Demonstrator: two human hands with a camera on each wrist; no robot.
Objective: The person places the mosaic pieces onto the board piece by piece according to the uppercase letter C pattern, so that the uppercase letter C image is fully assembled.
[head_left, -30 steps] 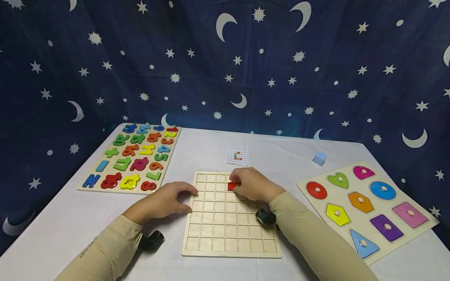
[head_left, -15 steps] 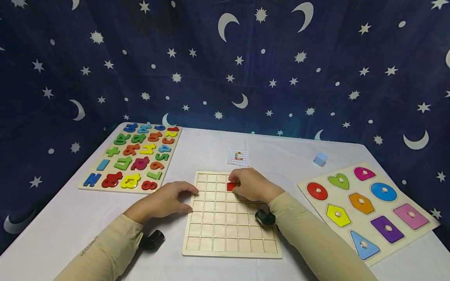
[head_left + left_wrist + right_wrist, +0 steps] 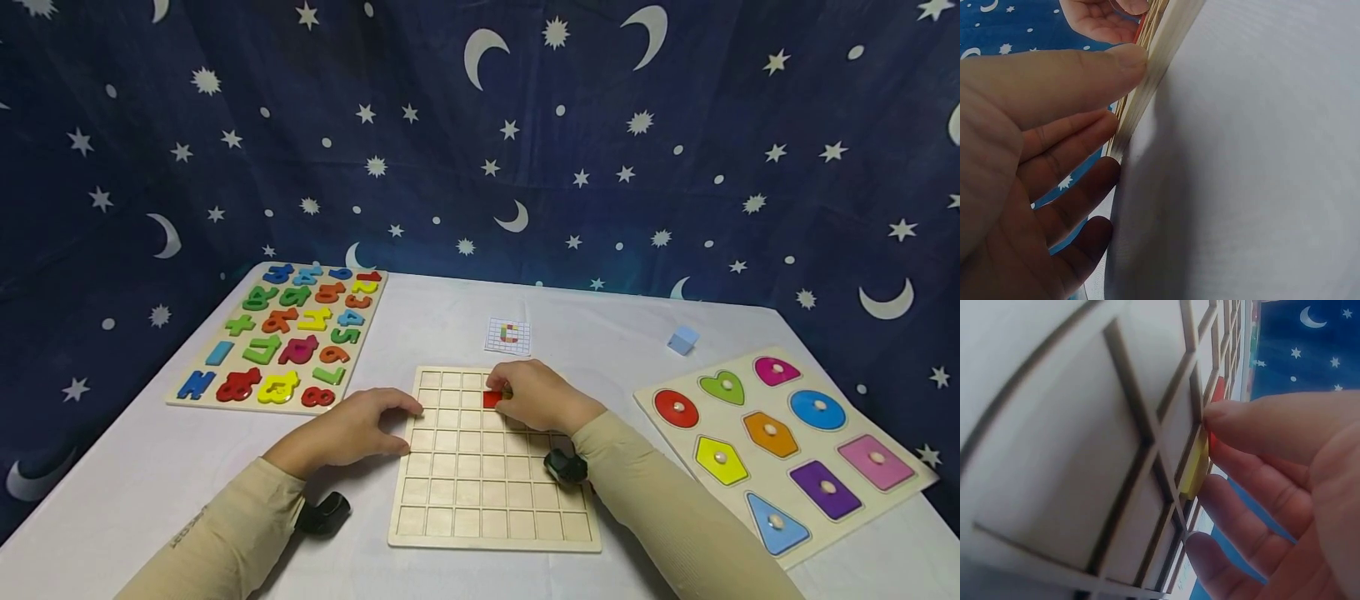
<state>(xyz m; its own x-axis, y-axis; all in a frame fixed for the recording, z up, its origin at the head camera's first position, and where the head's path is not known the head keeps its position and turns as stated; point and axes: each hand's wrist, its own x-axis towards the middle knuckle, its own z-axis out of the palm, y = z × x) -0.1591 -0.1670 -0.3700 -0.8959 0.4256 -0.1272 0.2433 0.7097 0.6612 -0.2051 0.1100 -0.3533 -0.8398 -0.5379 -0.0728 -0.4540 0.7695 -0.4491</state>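
Observation:
A pale wooden grid board (image 3: pixel 468 467) lies on the table in front of me. My right hand (image 3: pixel 543 392) is over its upper part, pinching a red square tile (image 3: pixel 492 399) between thumb and fingertips, close over a cell in the second row. Beside those fingers a yellow tile (image 3: pixel 1194 470) sits in the grid in the right wrist view, mostly covered by the hand in the head view. My left hand (image 3: pixel 352 429) rests at the board's left edge, thumb and fingers spread and touching its side, as the left wrist view also shows.
A small card with a coloured grid pattern (image 3: pixel 508 336) lies beyond the board. To the left is a number puzzle (image 3: pixel 217 392); to the right, a shape puzzle with knobs (image 3: pixel 738 483). A light blue cube (image 3: pixel 682 340) stands at the back right.
The red tile and right fingertips have shifted very slightly left on the board. The left hand has kept its place at the edge.

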